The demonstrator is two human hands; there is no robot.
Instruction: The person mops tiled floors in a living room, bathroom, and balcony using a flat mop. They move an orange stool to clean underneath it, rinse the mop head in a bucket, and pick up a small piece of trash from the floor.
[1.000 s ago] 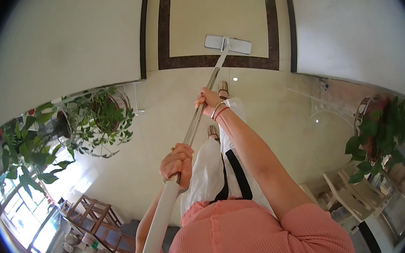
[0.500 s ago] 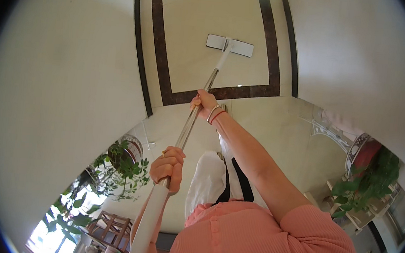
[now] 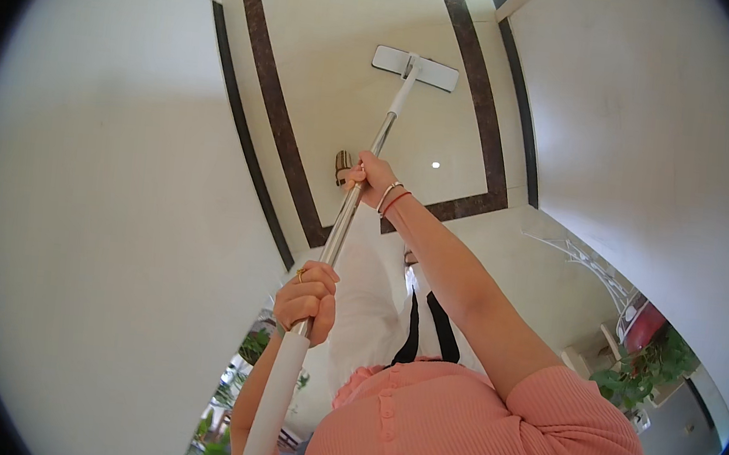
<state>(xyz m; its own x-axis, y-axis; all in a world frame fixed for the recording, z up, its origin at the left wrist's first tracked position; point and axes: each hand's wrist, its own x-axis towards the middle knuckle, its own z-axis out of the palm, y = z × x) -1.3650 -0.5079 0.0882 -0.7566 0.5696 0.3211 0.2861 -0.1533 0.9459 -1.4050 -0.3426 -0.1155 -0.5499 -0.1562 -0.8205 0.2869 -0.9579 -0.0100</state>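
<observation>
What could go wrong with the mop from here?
The front shoe appears close to the pole in this view; a step might knock it. Swung wide, the mop head might bump the dark skirting on the right. The white sleeve leaves the picture at the bottom, so its end might hit something unseen.

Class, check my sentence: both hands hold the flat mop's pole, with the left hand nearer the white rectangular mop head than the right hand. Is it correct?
No, the hands are swapped. The head view shows the right hand nearer the white rectangular mop head, with the left hand farther back. Both do hold the flat mop's pole.
</observation>
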